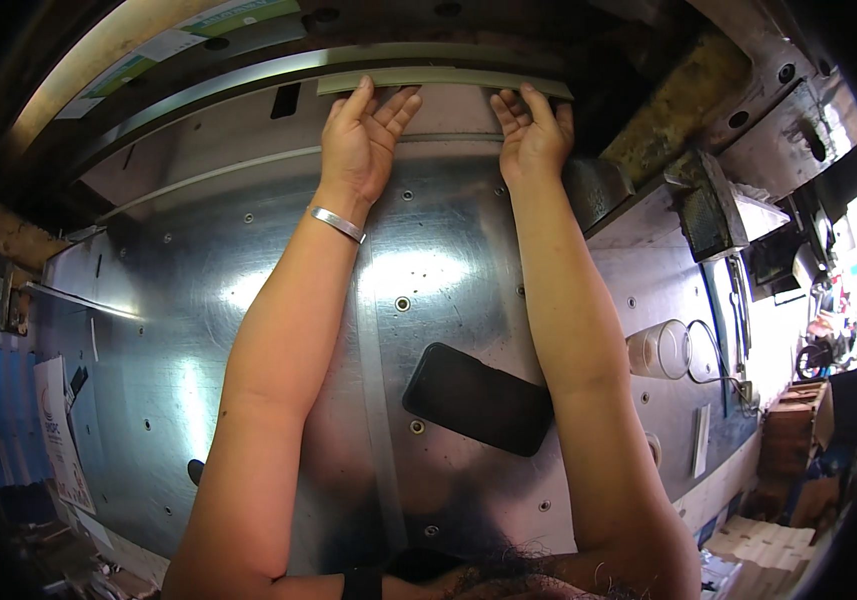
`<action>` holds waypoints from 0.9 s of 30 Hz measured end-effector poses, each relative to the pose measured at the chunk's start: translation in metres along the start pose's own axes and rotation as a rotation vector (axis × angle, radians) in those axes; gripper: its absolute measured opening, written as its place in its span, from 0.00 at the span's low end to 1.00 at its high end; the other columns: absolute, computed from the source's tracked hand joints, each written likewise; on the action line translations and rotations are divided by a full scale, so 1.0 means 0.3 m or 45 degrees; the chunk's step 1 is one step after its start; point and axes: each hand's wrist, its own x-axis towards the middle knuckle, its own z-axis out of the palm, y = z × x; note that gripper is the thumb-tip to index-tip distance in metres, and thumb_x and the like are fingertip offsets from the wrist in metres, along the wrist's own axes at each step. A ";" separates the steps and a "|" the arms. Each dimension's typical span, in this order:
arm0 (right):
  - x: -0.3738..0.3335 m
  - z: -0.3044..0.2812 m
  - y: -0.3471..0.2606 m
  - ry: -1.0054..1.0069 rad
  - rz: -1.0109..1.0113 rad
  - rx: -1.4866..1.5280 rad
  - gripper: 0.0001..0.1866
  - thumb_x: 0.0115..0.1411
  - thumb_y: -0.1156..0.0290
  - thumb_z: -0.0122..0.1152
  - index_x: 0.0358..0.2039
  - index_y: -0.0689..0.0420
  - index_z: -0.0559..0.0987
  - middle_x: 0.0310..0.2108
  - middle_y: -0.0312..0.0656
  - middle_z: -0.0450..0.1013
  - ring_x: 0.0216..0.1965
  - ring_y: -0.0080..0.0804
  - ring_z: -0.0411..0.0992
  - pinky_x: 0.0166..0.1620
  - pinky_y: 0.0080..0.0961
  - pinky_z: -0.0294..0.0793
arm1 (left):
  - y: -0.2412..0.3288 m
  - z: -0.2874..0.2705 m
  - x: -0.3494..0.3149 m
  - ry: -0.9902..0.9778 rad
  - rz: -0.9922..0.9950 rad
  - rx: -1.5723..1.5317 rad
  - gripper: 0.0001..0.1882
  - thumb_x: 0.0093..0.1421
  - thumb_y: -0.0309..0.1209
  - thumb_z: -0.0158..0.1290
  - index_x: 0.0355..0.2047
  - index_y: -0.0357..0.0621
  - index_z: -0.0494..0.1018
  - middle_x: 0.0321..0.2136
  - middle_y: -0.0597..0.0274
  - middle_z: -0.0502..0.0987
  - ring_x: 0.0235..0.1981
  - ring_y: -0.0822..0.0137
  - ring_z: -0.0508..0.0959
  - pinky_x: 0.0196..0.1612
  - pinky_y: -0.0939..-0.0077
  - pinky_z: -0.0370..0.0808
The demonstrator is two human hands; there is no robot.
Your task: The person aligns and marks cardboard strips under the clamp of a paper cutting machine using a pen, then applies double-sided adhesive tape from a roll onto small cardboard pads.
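Both arms stretch forward across a shiny metal table (288, 290) to a long, narrow, pale greenish strip (448, 76) at the far side. My left hand (360, 145) holds it near its left end, palm up, thumb against the front edge and the other fingers curled below. Close to the right end, my right hand (535, 135) grips the strip in a similar way, its thumb at the edge. Some fingertips are hidden under the strip. The strip lies level along the dark gap of a large machine. A silver bracelet (337, 224) circles my left wrist.
Between my forearms a black phone (478, 398) lies on the table. Right of my right arm stand a clear drinking glass (658, 350) and a thin white strip (701, 440). A dark metal block (706, 208) juts out at the right. Cardboard boxes (796, 425) are stacked beyond.
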 end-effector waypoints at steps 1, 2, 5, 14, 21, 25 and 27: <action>0.002 -0.001 0.000 -0.003 0.001 0.001 0.22 0.59 0.82 0.63 0.52 0.56 0.68 0.37 0.43 0.76 0.32 0.35 0.78 0.40 0.38 0.85 | 0.001 -0.003 0.002 -0.009 -0.006 -0.010 0.14 0.72 0.32 0.50 0.48 0.37 0.61 0.50 0.48 0.72 0.54 0.45 0.78 0.56 0.55 0.82; 0.003 -0.003 0.000 -0.015 0.015 0.000 0.23 0.59 0.83 0.63 0.53 0.56 0.67 0.39 0.43 0.75 0.35 0.37 0.78 0.42 0.38 0.85 | 0.001 -0.007 0.005 -0.008 -0.004 -0.010 0.14 0.72 0.32 0.50 0.48 0.37 0.61 0.50 0.48 0.72 0.54 0.45 0.78 0.56 0.55 0.82; -0.002 0.005 -0.011 -0.018 0.009 -0.008 0.23 0.59 0.83 0.63 0.53 0.56 0.67 0.39 0.44 0.75 0.35 0.37 0.78 0.42 0.38 0.85 | -0.001 0.002 -0.002 -0.010 -0.004 -0.025 0.13 0.72 0.32 0.50 0.49 0.37 0.61 0.51 0.47 0.72 0.54 0.45 0.78 0.56 0.55 0.82; 0.006 -0.001 -0.017 -0.029 -0.031 -0.031 0.33 0.59 0.83 0.61 0.61 0.51 0.60 0.39 0.45 0.74 0.33 0.38 0.78 0.42 0.41 0.85 | -0.003 0.013 -0.008 0.047 -0.001 0.016 0.16 0.73 0.33 0.48 0.53 0.34 0.64 0.52 0.44 0.70 0.56 0.47 0.76 0.58 0.57 0.80; 0.016 -0.015 -0.028 -0.137 -0.004 -0.045 0.35 0.59 0.83 0.62 0.63 0.49 0.58 0.40 0.45 0.74 0.33 0.38 0.79 0.42 0.42 0.85 | -0.004 0.006 -0.004 0.030 -0.005 -0.008 0.16 0.73 0.33 0.48 0.54 0.34 0.65 0.52 0.45 0.70 0.55 0.48 0.76 0.59 0.57 0.80; 0.024 -0.022 -0.026 -0.151 -0.001 -0.051 0.36 0.58 0.84 0.62 0.64 0.49 0.58 0.41 0.44 0.75 0.33 0.39 0.79 0.41 0.42 0.86 | -0.003 0.003 -0.004 0.032 -0.006 -0.014 0.16 0.73 0.34 0.49 0.54 0.35 0.65 0.52 0.45 0.70 0.55 0.49 0.76 0.59 0.57 0.79; 0.026 -0.021 -0.025 -0.118 0.003 -0.031 0.38 0.58 0.84 0.63 0.65 0.50 0.58 0.41 0.45 0.75 0.33 0.39 0.79 0.41 0.42 0.86 | -0.003 0.000 -0.002 0.032 -0.008 -0.014 0.16 0.73 0.34 0.49 0.54 0.35 0.65 0.52 0.45 0.70 0.56 0.49 0.76 0.59 0.57 0.79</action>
